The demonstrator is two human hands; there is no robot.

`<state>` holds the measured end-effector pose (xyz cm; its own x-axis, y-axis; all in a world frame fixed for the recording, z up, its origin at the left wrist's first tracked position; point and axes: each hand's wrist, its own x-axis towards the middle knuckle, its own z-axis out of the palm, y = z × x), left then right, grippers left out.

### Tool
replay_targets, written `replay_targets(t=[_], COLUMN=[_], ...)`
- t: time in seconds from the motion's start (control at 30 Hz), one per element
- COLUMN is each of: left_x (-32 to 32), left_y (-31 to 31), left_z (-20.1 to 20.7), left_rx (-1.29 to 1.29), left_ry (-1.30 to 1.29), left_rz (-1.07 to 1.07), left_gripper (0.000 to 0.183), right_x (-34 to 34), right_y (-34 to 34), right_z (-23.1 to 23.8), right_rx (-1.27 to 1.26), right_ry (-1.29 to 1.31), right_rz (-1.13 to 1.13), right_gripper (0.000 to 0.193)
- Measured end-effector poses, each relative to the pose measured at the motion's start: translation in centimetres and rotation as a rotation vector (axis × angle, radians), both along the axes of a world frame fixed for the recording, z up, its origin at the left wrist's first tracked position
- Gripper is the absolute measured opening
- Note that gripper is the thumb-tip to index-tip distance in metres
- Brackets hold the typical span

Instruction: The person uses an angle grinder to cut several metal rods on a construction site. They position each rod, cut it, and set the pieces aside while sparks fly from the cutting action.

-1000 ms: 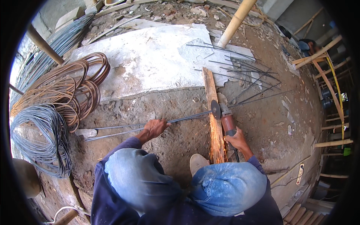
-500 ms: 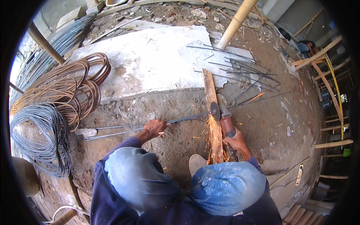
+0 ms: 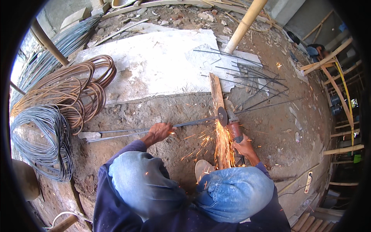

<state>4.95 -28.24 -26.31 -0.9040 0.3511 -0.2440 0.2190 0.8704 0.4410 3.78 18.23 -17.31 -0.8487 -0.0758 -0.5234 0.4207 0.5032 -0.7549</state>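
Note:
My right hand (image 3: 244,148) is wrapped round the body of a red and grey angle grinder (image 3: 234,127). Its round cutting disc (image 3: 222,116) meets thin steel rods (image 3: 196,121) lying across a wooden plank (image 3: 216,91). A stream of orange sparks (image 3: 224,147) pours from the disc toward me, over the plank's near part. To the left, my left hand (image 3: 159,132) is closed round the same rods, whose far-left ends lie on the ground beside a pale stone (image 3: 89,135). My shoe (image 3: 203,169) rests just left of the plank.
Coils of brown rod (image 3: 83,87) and grey wire (image 3: 42,141) lie at left. Several cut rods (image 3: 262,79) are scattered beyond the plank, near a pale sheet (image 3: 150,62). A bamboo post (image 3: 245,27) stands behind them. A power strip (image 3: 308,182) lies at right; another person (image 3: 316,50) sits at far right.
The sparks have grown thicker and spread wider, some flying left past my left hand. Both hands, the grinder and the rods stay in nearly the same place.

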Motion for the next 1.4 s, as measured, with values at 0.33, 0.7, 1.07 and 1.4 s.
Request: replay_targets(t=[0.33, 0.7, 1.07, 1.4], left_x=[-0.1, 0.2, 0.9, 3.3], left_y=[0.7, 0.5, 0.5, 0.6], left_z=[2.7, 2.3, 2.8, 3.6], left_rx=[-0.043, -0.018, 0.006, 0.031], left_ry=[-0.036, 0.047, 0.396, 0.203], left_rz=[0.132, 0.115, 0.117, 0.323], left_gripper=[0.051, 0.037, 0.033, 0.043], right_x=[1.3, 4.8, 6.8, 8.1], right_y=[-0.5, 2.1, 3.7, 5.6], right_z=[2.4, 4.3, 4.4, 4.8], right_rx=[-0.094, -0.222, -0.266, -0.274], right_ry=[0.009, 0.009, 0.043, 0.001], right_rz=[-0.096, -0.267, -0.339, -0.410], right_gripper=[0.040, 0.035, 0.030, 0.027])
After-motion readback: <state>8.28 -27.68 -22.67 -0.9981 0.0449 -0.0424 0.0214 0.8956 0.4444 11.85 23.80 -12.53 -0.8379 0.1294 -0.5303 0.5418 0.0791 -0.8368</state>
